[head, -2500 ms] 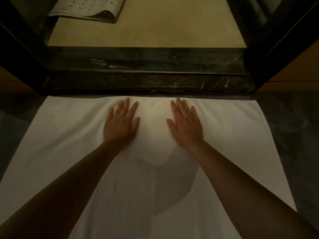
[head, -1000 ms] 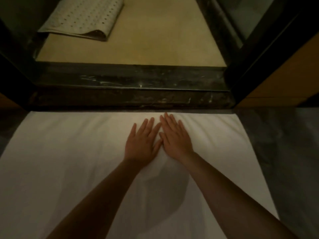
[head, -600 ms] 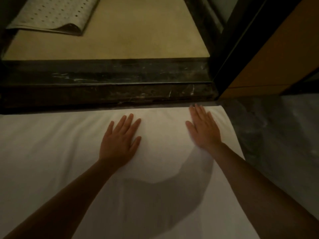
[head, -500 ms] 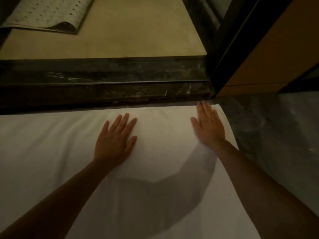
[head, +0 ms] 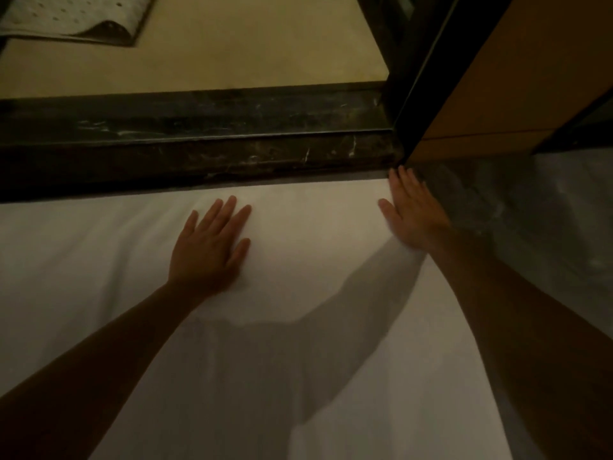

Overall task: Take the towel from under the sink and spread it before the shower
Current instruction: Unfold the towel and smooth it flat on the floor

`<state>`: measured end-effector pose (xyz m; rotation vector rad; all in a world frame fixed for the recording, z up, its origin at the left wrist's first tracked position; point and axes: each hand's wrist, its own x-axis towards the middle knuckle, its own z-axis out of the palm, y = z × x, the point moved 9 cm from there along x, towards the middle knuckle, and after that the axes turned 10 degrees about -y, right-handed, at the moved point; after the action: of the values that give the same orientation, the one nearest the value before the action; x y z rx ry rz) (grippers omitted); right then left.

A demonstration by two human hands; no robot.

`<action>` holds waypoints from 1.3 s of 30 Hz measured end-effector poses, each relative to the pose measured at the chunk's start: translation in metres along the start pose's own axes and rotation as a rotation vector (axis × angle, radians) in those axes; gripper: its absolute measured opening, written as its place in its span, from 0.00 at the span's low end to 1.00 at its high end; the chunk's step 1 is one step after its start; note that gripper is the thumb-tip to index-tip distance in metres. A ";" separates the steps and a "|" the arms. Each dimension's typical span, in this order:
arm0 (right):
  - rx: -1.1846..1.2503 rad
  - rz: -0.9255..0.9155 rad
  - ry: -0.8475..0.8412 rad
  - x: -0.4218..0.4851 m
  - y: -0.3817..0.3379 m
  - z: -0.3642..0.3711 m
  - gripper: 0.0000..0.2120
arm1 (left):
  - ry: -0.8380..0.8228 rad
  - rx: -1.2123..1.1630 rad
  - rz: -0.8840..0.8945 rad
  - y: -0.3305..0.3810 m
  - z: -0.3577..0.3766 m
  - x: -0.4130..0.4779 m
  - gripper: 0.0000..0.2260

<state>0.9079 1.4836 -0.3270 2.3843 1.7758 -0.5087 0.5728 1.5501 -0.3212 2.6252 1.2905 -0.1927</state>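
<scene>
The white towel (head: 83, 260) lies flat on the dark floor, its far edge against the dark marble shower threshold (head: 199, 151). My left hand (head: 210, 250) rests palm down on the towel near its middle, fingers spread. My right hand (head: 413, 214) lies flat on the towel's far right corner, fingertips almost at the threshold and the door frame. Neither hand holds anything. Shadows of my arms fall across the towel's near part.
Beyond the threshold lies the beige shower floor (head: 248, 44) with a perforated rubber mat (head: 73, 14) folded over at the far left. A black door frame (head: 421, 68) and a wooden panel (head: 517, 78) rise at right. Dark stone floor (head: 547, 227) flanks the towel's right side.
My hands were together at the towel's middle; the right one has slid out to the far right corner and the left one slightly leftward. The view has shifted to the right.
</scene>
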 end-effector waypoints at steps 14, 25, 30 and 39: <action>0.202 0.096 0.133 -0.216 -0.053 0.036 0.32 | 0.062 -0.158 0.108 0.151 0.015 -0.098 0.25; 0.223 0.204 0.054 -0.348 -0.044 0.118 0.29 | -0.197 -0.005 0.291 0.283 0.087 -0.210 0.26; 0.179 0.166 0.058 -0.354 -0.025 0.120 0.31 | -0.220 -0.013 0.268 0.289 0.088 -0.213 0.27; 0.172 0.224 0.088 -0.366 -0.002 0.117 0.30 | -0.225 0.008 0.337 0.338 0.081 -0.229 0.25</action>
<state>0.7909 1.1177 -0.3116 2.7198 1.5251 -0.5552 0.6994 1.1537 -0.3079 2.6835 0.7649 -0.4226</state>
